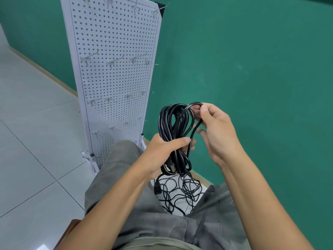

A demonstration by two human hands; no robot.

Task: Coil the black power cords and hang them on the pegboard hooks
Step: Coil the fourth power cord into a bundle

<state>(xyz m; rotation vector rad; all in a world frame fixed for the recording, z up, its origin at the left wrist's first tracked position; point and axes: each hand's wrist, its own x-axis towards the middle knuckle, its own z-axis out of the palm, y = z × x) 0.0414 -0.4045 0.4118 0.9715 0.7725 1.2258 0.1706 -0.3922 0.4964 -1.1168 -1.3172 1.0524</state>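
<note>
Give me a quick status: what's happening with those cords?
Left hand grips coiled black cord mid-bundle. Right hand pinches its top loop. More loose cords on floor. Pegboard hooks bare, nothing in the way.

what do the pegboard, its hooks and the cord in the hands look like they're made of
Pegboard: likely white painted sheet metal or plastic; flat, matte, evenly punched holes. Hooks: bare metal wire, thin and silvery with glints. Cord: black rubber or plastic jacket, smooth with a slight sheen, bending easily into loops.
</note>
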